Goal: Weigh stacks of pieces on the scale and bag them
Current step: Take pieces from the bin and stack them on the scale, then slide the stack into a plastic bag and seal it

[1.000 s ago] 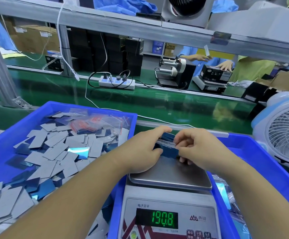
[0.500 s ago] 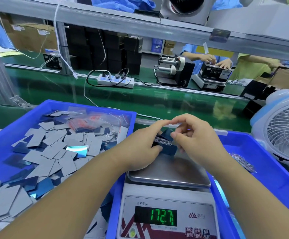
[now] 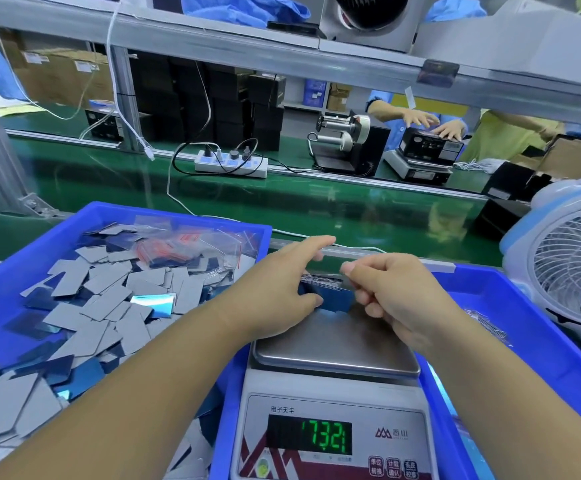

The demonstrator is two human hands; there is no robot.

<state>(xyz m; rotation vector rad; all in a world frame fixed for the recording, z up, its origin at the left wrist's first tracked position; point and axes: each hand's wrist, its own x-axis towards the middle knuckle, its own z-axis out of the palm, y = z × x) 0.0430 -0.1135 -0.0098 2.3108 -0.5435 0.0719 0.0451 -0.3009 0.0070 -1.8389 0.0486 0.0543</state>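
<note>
- Steel pan (image 3: 334, 344) of the scale (image 3: 330, 410) carries a stack (image 3: 327, 292) of blue pieces at its far edge.
- Left hand (image 3: 282, 292): thumb against the stack's near side, index finger stretched out above it.
- Right hand (image 3: 396, 289): fingers curled, thumb and forefinger pinching the stack's thin top edges.
- Stack — dark blue face, silvery edges; display reads 173.21.

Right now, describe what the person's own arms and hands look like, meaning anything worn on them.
Both forearms are bare right to the bottom edge of the head view: no sleeve shows. The left hand and the right hand are ungloved, with no ring, watch, wristband or finger cot in sight. The fingernails that show look short and plain. Nothing is marked or taped on either one.
</note>
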